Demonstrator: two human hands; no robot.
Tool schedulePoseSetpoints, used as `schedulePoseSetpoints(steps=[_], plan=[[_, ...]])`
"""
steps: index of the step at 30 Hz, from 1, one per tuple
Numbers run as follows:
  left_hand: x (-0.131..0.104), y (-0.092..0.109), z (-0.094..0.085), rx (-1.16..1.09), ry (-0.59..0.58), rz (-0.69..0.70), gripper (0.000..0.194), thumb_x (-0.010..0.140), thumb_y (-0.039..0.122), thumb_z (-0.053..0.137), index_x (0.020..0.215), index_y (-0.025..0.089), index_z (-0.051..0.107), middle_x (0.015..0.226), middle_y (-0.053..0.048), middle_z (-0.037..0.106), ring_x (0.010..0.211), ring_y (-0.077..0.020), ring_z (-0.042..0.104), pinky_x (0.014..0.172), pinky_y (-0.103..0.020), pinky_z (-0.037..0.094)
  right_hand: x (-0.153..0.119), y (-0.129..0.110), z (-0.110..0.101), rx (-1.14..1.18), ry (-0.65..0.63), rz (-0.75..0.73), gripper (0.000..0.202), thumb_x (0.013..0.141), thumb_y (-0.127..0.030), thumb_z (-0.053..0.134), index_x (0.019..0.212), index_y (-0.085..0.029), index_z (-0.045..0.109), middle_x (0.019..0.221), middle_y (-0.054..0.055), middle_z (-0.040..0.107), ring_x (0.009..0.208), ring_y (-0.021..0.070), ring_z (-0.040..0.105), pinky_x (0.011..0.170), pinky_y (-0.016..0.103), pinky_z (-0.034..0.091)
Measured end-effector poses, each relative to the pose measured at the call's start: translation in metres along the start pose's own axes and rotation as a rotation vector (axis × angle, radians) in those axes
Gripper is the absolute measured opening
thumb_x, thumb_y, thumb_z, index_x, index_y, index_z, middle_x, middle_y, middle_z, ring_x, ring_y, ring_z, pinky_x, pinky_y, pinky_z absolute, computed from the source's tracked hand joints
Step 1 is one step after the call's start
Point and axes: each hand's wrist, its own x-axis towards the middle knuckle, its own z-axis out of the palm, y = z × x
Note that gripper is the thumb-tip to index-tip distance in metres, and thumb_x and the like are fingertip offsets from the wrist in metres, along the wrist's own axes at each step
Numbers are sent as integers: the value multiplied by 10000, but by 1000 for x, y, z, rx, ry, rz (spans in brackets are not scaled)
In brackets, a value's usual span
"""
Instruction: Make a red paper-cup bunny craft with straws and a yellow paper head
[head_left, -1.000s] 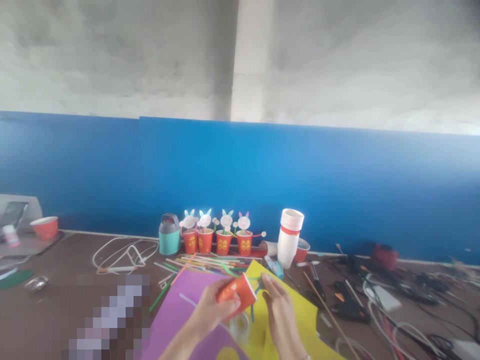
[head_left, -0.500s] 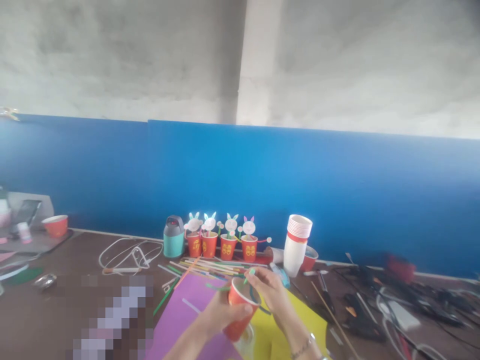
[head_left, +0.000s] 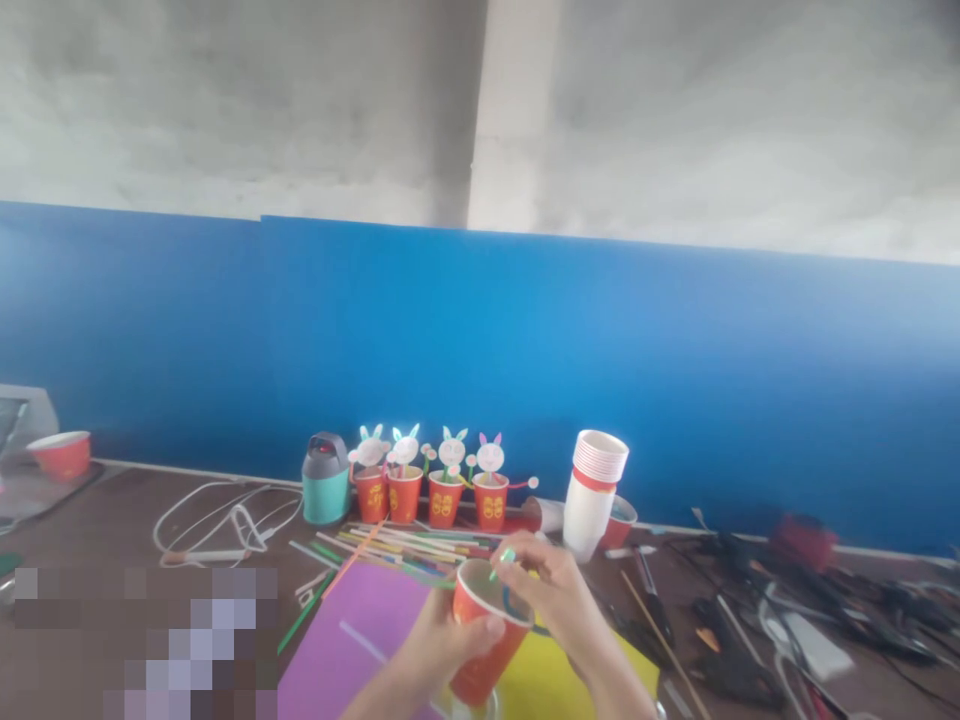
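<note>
My left hand (head_left: 442,640) is wrapped round a red paper cup (head_left: 489,668) with a white rim, tilted slightly. At the cup's far rim, my right hand (head_left: 559,590) pinches a thin green strip (head_left: 505,560) that reaches into the opening. A dark blue curved strip (head_left: 517,603) shows by the rim near my right fingers. Below lie a purple paper sheet (head_left: 341,600) and a yellow paper sheet (head_left: 577,665). Behind, several red cups (head_left: 491,502) stand in a row, bearing round paper bunny faces (head_left: 490,456).
Colored sticks (head_left: 409,545) lie behind the purple sheet. A white paper cup stack (head_left: 592,510) stands to the right, a teal and grey container (head_left: 325,490) to the left. Dark cables (head_left: 877,620) clutter the right side. A blue partition (head_left: 525,330) closes off the back.
The view has shifted slightly. My right hand has come a little closer over the cup's rim, still pinching the green strip. The left hand keeps hold of the cup.
</note>
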Motion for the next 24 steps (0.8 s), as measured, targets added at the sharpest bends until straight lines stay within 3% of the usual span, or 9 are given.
schedulePoseSetpoints(steps=[4, 7, 9, 12, 13, 18, 24], plan=[[3, -6, -4, -88, -71, 5, 685, 530, 552, 824, 1062, 151, 667, 931, -107, 706, 820, -262, 639, 745, -348, 498, -1, -4, -1, -77, -70, -15, 273, 691, -455, 739, 608, -195, 734, 791, 54, 673, 780, 230, 596, 711, 314, 422], [4, -7, -6, -111, -70, 31, 704, 535, 527, 832, 1102, 149, 656, 1039, -137, 699, 956, -318, 628, 839, -387, 478, -4, -8, -6, -10, -70, 48, 336, 675, -501, 739, 850, -217, 768, 946, 79, 712, 890, 272, 621, 731, 329, 466], [4, -4, -6, -129, 9, 58, 713, 536, 541, 827, 1105, 144, 660, 1044, -145, 702, 1013, -341, 609, 885, -406, 457, -6, -12, -12, 46, 8, 92, 466, 698, -557, 698, 1023, -225, 735, 1070, 93, 710, 1004, 295, 614, 802, 351, 485], [2, 4, -4, -166, 123, 63, 730, 534, 551, 822, 1114, 137, 664, 1008, -149, 716, 1027, -352, 606, 906, -424, 443, -7, -16, -23, 15, 175, 158, 505, 768, -606, 597, 1040, -202, 727, 1076, 99, 718, 1051, 292, 611, 874, 363, 471], [1, 7, -2, -179, 143, 65, 736, 530, 548, 824, 1119, 137, 663, 1007, -150, 718, 1029, -354, 606, 910, -427, 441, -6, -15, -26, -18, 168, 176, 500, 773, -600, 595, 1024, -190, 731, 1034, 97, 729, 1034, 293, 617, 864, 361, 472], [1, 17, 3, -220, 187, 89, 732, 540, 520, 827, 1147, 148, 655, 1063, -154, 709, 1066, -361, 593, 954, -442, 421, -1, -8, -32, -123, -130, 264, 353, 702, -454, 726, 885, -153, 759, 808, 58, 748, 863, 271, 645, 750, 318, 470], [0, 20, 1, -195, 190, 55, 693, 556, 498, 829, 1141, 167, 662, 1135, -143, 685, 1114, -349, 565, 984, -421, 399, -1, -7, -26, -64, -138, 243, 254, 697, -409, 718, 789, -175, 751, 792, 46, 746, 824, 238, 638, 755, 301, 461]])
